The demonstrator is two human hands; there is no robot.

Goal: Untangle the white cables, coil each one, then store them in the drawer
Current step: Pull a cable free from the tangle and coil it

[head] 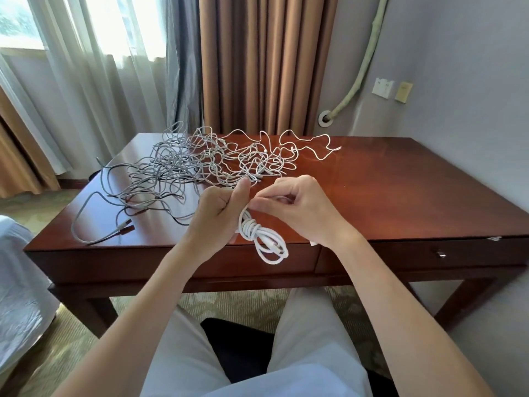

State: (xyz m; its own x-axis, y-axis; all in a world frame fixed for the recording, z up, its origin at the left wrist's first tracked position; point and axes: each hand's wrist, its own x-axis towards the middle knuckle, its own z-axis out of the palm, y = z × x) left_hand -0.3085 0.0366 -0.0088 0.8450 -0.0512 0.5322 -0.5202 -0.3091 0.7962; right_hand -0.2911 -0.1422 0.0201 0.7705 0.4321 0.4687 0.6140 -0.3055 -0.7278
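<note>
Both hands are gripping a white cable coil (262,239) above the table (400,190) edge, the left hand (219,209) steadying, the right hand (297,207) pinching its end to finish the wrap; the tangle (206,161) is waiting behind it.

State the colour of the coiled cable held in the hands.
White; the coiled cable shows best in the head view.
</note>
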